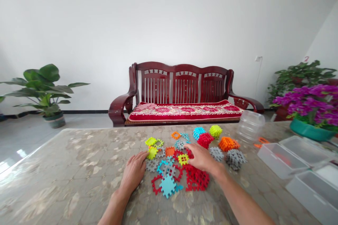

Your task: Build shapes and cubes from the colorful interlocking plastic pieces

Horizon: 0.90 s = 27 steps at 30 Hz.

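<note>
Interlocking plastic building tiles lie in a loose spread on the table. My left hand [134, 169] rests flat at the left edge of the spread, its fingertips by a lime-green tile [152, 153]. Over the middle reaches my right hand [201, 157], index finger and thumb apart. Its thumb is at the edge of a yellow window tile [183, 159], and its index finger is near a grey-blue tile [180, 144]. Red tiles [196, 178] are heaped below that hand. Closer to me are a light-blue tile [168, 186] and a red frame tile [156, 185].
Sorted stacks stand behind and right: blue [199, 133], red [205, 140], lime [216, 131], orange [228, 143] and grey [236, 159]. Clear plastic boxes [282, 161] and a clear container [251, 126] are at the right, beside a flower pot [311, 130]. A wooden bench [182, 66] stands beyond.
</note>
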### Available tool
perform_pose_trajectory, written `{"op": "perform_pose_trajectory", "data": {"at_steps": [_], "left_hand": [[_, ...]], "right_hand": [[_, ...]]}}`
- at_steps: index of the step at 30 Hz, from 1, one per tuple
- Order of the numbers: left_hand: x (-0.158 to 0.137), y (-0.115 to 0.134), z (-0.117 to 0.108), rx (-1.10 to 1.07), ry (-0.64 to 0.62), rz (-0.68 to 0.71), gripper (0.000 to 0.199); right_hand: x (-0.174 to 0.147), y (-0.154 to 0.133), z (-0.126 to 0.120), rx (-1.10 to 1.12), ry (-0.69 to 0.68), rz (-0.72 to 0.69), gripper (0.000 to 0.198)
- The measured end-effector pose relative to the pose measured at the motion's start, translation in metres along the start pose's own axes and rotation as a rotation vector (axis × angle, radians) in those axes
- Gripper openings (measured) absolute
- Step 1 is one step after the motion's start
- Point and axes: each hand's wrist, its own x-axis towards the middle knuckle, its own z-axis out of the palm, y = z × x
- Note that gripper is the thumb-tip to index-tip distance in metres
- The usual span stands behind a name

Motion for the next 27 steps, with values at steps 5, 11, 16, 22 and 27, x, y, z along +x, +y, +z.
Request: {"op": "perform_pose_trajectory", "data": {"at_steps": [5,11,16,22,27], "left_hand": [[0.0,-0.001,0.001,0.004,-0.01,0.002,0.046],[0.0,-0.001,0.001,0.013,-0.009,0.007,0.046],[0.001,-0.004,0.003,0.013,0.008,0.015,0.046],[0.002,-0.013,0.011,0.013,0.038,0.053,0.044],[0.002,-0.016,0.014,0.016,0.043,0.051,0.045]], "right_hand": [[0.0,0.002,-0.005,-0.042,-0.132,0.011,0.065],[0.009,-0.004,0.004,-0.107,-0.148,-0.021,0.056],[0.008,-0.012,0.007,-0.122,-0.102,-0.024,0.053],[0.007,0.0,-0.025,-0.008,0.246,0.065,0.051],[0.02,0.067,-0.081,-0.089,0.489,0.35,0.05]]}}
